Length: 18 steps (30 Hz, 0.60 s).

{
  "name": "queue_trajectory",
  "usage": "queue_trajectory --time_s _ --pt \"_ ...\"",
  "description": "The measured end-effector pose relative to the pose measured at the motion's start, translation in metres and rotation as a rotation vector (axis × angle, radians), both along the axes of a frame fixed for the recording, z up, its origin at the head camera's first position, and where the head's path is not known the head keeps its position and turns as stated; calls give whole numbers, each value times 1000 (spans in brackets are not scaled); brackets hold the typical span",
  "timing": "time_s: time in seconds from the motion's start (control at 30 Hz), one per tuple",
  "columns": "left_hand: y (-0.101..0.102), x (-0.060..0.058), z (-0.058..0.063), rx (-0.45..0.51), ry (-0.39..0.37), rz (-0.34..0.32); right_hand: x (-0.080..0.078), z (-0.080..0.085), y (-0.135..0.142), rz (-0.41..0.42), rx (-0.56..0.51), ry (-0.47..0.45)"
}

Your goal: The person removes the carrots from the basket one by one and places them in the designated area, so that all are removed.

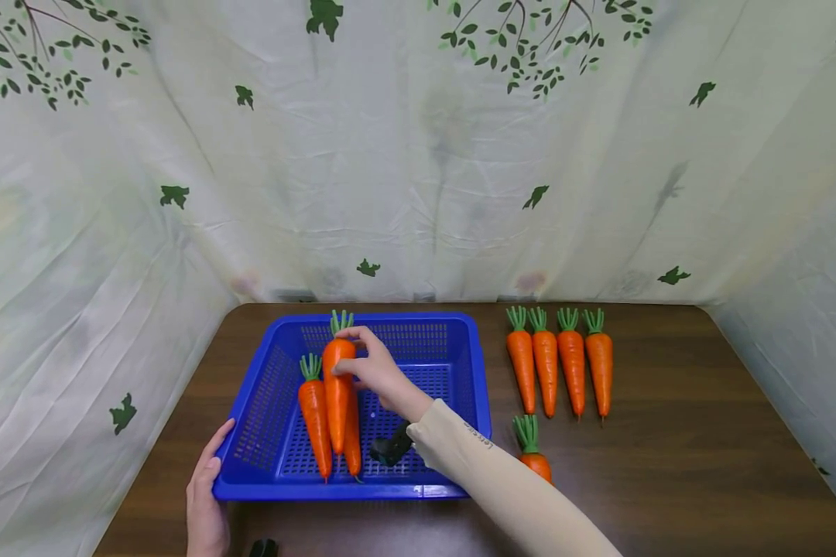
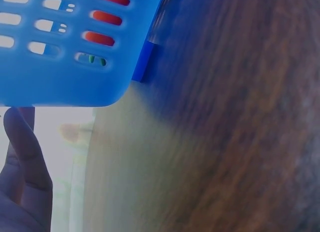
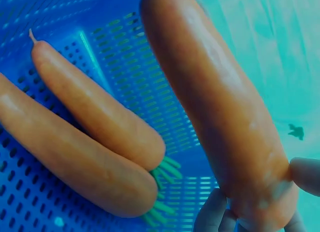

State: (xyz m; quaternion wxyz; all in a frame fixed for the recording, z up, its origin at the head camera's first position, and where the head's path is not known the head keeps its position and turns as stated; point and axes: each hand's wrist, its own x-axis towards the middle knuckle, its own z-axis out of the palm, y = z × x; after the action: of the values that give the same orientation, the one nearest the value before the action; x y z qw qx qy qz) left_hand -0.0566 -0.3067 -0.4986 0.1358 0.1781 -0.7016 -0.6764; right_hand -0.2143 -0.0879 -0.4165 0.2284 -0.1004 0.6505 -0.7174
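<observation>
A blue plastic basket (image 1: 453,486) with slotted walls stands on the brown table. Inside it lie two carrots side by side, one carrot (image 1: 314,422) at the left and another carrot (image 1: 352,441) partly covered. Above them my right hand (image 1: 372,367) grips a third carrot (image 1: 337,394) near its green top, between thumb and fingers. That held carrot (image 3: 225,112) hangs apart from the two in the right wrist view. At the basket's left front corner, my left hand (image 1: 207,487) rests against the rim. Its fingers (image 2: 30,157) touch the rim's edge in the left wrist view.
Several carrots (image 1: 570,363) lie in a row on the table (image 1: 704,433) right of the basket. One more carrot (image 1: 535,464) lies nearer, partly hidden by the right sleeve (image 1: 501,472). A white leaf-patterned curtain (image 1: 418,155) hangs behind and beside the table.
</observation>
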Motion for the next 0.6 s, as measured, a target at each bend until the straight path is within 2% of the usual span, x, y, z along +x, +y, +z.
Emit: queue_trajectory --time_s 0.37,0.6 --pt "2 0 3 -3 -12 8 -1 16 21 -2 -53 -9" --pt "3 0 3 -2 -12 23 -1 28 39 28 -97 -13"
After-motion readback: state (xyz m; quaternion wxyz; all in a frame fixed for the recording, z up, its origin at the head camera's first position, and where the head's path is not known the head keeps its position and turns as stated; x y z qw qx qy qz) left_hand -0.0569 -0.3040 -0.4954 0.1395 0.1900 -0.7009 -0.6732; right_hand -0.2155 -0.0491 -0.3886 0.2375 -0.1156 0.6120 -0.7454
